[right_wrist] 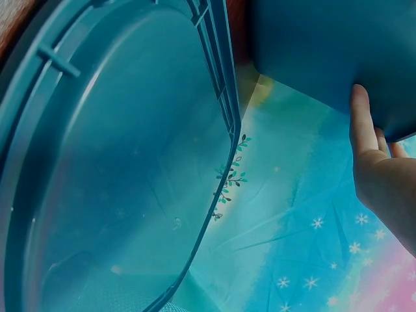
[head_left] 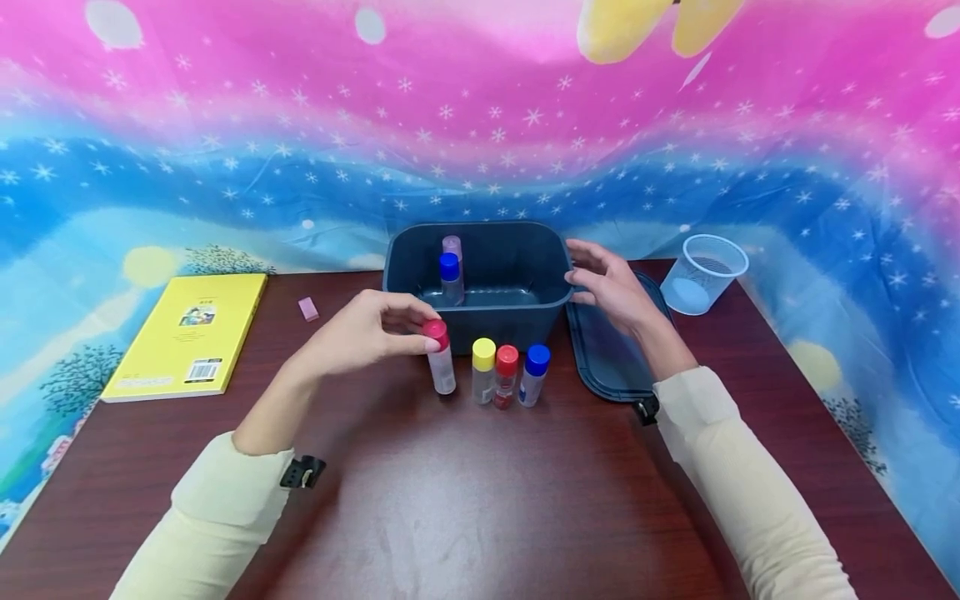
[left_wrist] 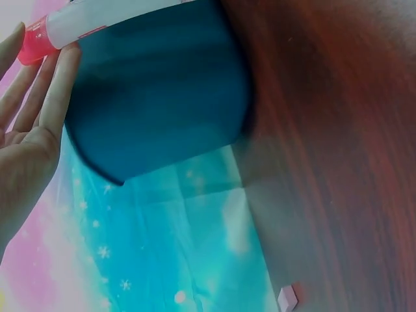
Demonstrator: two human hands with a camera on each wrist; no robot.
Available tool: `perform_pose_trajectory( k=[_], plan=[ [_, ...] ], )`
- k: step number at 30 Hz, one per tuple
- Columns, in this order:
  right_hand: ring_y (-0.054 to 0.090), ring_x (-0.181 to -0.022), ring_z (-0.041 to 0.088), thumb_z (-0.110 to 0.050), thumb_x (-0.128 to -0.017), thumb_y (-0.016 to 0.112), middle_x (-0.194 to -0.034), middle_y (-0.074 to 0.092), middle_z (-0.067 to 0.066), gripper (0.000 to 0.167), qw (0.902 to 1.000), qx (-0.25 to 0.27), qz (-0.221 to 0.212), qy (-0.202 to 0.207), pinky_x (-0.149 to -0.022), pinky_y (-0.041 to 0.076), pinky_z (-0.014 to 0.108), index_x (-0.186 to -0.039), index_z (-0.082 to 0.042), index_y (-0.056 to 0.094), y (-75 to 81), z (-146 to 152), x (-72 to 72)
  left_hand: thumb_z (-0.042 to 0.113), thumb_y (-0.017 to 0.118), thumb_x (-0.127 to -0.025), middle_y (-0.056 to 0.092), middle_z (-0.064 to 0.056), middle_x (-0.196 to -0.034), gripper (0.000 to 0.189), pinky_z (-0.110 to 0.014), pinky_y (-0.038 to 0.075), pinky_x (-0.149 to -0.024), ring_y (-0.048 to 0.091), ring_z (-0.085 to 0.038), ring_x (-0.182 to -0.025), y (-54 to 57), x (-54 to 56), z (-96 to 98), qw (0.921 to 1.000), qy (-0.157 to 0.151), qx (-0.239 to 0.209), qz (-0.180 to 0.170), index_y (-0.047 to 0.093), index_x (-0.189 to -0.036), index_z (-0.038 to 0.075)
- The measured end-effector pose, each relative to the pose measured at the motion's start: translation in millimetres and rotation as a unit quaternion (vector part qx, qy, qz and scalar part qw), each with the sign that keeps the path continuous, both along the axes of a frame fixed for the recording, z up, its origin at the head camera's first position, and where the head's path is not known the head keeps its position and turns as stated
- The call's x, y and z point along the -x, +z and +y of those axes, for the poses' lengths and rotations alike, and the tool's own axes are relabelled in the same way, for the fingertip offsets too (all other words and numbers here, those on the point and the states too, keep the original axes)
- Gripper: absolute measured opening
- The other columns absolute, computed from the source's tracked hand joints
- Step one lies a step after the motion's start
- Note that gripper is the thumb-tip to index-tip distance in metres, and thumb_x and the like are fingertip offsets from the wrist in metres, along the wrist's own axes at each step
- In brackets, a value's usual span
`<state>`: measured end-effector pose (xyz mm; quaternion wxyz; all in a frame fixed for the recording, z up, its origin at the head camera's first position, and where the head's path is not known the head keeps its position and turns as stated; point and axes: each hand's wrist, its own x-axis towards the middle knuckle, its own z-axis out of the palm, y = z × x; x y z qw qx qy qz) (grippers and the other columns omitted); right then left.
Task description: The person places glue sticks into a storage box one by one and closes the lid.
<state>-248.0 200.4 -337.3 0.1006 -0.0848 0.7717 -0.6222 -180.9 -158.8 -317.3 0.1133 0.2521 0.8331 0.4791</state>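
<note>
My left hand (head_left: 367, 329) pinches a slim clear bottle (head_left: 443, 372) by its red cap, in front of the dark blue bin (head_left: 495, 321). In the left wrist view the same bottle (left_wrist: 71, 25) lies between thumb and fingers, across the bin's wall. My right hand (head_left: 611, 283) touches the bin's right end near the rim, its fingers fairly straight. Beside the held bottle stand a yellow-capped bottle (head_left: 483, 371), a red-capped bottle (head_left: 506, 375) and a blue-capped bottle (head_left: 535, 375). Inside the bin are another blue-capped bottle (head_left: 452, 279) and a purple one (head_left: 452, 244).
A dark lid (head_left: 615, 362) lies to the bin's right, partly under my right forearm. Behind it stands a white mesh cup (head_left: 705, 271). At the left lie a yellow book (head_left: 187, 333) and a small pink eraser-like block (head_left: 308, 309). A patterned cloth (head_left: 480, 142) hangs behind the table.
</note>
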Motion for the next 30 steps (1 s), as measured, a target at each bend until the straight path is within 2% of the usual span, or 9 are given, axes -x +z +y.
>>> perform_pose_trajectory(
  k=[5,9,15,23,26,30],
  plan=[
    [0.041,-0.139,0.033,-0.012,-0.103,0.051,-0.157,0.036,0.013,0.060,1.0000,-0.007,0.001,-0.005,-0.109,0.041,0.053,-0.160,-0.012,0.030,-1.4,-0.9,1.0,0.025,0.083,-0.088,0.073,-0.005,-0.103,0.030,-0.037,0.060,-0.080,0.070,-0.023,-0.094,5.8,-0.3,-9.2,0.9988,0.037,-0.033,-0.003,0.074,-0.112,0.011],
    [0.042,-0.139,0.034,-0.011,-0.103,0.051,-0.157,0.036,0.013,0.060,0.9999,-0.006,0.002,-0.008,-0.109,0.042,0.054,-0.160,-0.012,0.031,-1.9,-1.1,1.6,0.022,0.082,-0.088,0.070,-0.010,-0.106,0.033,-0.040,0.061,-0.080,0.068,-0.029,-0.096,9.2,0.0,-14.3,0.9956,0.057,-0.073,-0.011,0.072,-0.115,0.008],
    [0.042,-0.138,0.034,-0.010,-0.102,0.051,-0.156,0.036,0.014,0.060,0.9999,0.006,0.003,-0.008,-0.109,0.041,0.055,-0.159,-0.011,0.031,-2.2,0.3,1.5,0.012,0.079,-0.089,0.068,-0.015,-0.105,0.031,-0.039,0.061,-0.081,0.067,-0.030,-0.095,11.9,2.1,-19.5,0.9866,0.064,-0.147,-0.032,0.070,-0.116,0.002],
    [0.040,-0.139,0.036,-0.009,-0.102,0.051,-0.157,0.035,0.015,0.061,1.0000,0.008,0.001,-0.005,-0.110,0.040,0.056,-0.159,-0.010,0.030,-1.4,-0.4,1.8,-0.006,0.072,-0.090,0.070,-0.012,-0.104,0.023,-0.038,0.061,-0.078,0.068,-0.025,-0.089,11.3,7.6,-24.5,0.9633,0.050,-0.263,-0.022,0.072,-0.110,0.005],
    [0.041,-0.139,0.035,-0.008,-0.102,0.051,-0.157,0.036,0.014,0.061,1.0000,0.005,0.002,-0.008,-0.110,0.040,0.055,-0.159,-0.011,0.030,-1.6,-0.2,2.0,-0.011,0.069,-0.090,0.069,-0.013,-0.103,0.023,-0.039,0.061,-0.078,0.068,-0.025,-0.088,12.9,9.5,-24.0,0.9498,0.043,-0.309,-0.018,0.071,-0.109,0.002],
    [0.041,-0.139,0.035,-0.008,-0.102,0.051,-0.157,0.036,0.014,0.061,0.9999,0.005,0.003,-0.008,-0.110,0.040,0.056,-0.159,-0.010,0.030,-2.3,0.3,2.1,-0.015,0.063,-0.091,0.067,-0.015,-0.101,0.023,-0.041,0.061,-0.078,0.068,-0.025,-0.088,14.2,11.7,-23.1,0.9278,0.047,-0.369,-0.029,0.070,-0.106,0.001]
  ],
)
